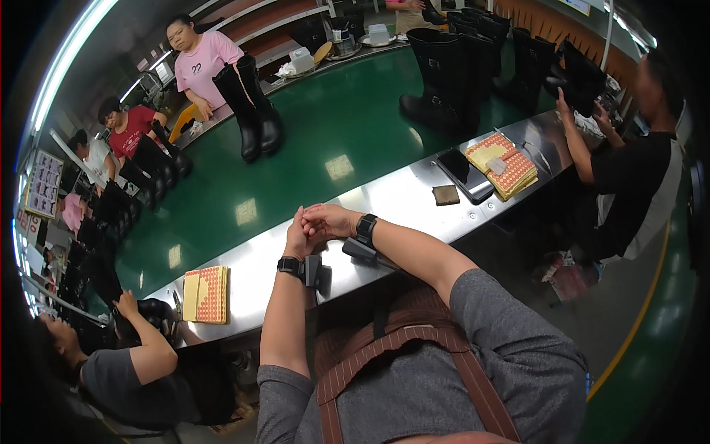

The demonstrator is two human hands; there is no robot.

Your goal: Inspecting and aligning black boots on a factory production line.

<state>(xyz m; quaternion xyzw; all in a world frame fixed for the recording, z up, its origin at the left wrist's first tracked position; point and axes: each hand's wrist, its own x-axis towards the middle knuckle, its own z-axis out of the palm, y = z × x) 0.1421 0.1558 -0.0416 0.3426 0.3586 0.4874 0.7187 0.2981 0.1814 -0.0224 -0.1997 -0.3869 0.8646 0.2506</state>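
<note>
My left hand (297, 238) and my right hand (330, 220) are clasped together above the steel ledge (248, 280) in front of me. The fingers of both are closed against each other, and no object shows in them. Each wrist wears a black strap with a dark block on it. Beyond my hands runs a wide green conveyor surface (318, 148). A pair of tall black boots (251, 111) stands upright on it at the far side, out of reach of my hands. To the right of my hands, a small brown square pad (446, 195) lies on the ledge.
A dark phone (466, 175) and a patterned paper stack (515, 177) lie on the ledge at right; another stack (207, 294) lies at left. Several black boots (436, 78) stand at far right. Co-workers sit close on both sides, each handling a boot; others stand across the conveyor.
</note>
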